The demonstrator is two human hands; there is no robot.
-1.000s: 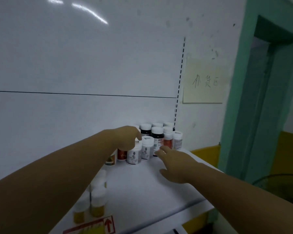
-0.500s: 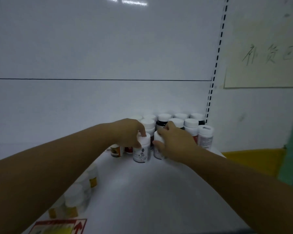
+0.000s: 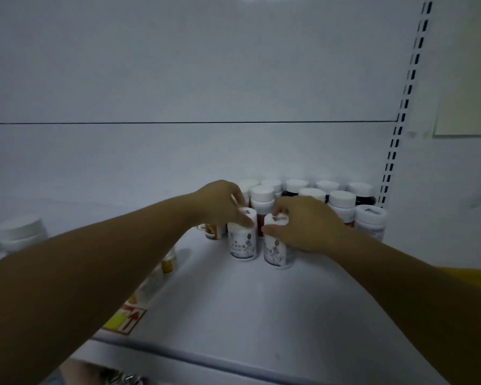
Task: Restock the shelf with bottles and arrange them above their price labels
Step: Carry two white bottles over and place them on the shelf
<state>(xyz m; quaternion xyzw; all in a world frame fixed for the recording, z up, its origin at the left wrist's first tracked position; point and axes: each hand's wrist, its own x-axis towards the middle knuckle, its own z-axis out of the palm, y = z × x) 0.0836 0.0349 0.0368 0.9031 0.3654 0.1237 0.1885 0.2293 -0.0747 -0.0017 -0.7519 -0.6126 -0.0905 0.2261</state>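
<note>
Two small white-capped bottles with grey printed labels stand side by side on the white shelf (image 3: 233, 307). My left hand (image 3: 220, 202) grips the left bottle (image 3: 242, 243) around its cap. Around the cap and upper body of the right bottle (image 3: 275, 250) my right hand (image 3: 303, 223) is closed. Both bottles stand upright on the shelf. Behind them is a cluster of several white-capped bottles (image 3: 342, 201), some dark, some red-brown.
Orange-labelled bottles (image 3: 213, 232) stand behind my left wrist. Yellow bottles (image 3: 167, 263) and a large white jar (image 3: 22, 232) sit on the left. A red-arrow label (image 3: 128, 320) lies on the shelf's front left. A slotted upright (image 3: 400, 123) bounds the right side.
The view has come closer to the shelf. Both hands have closed tighter on the two front bottles, which now stand slightly forward of the cluster.
</note>
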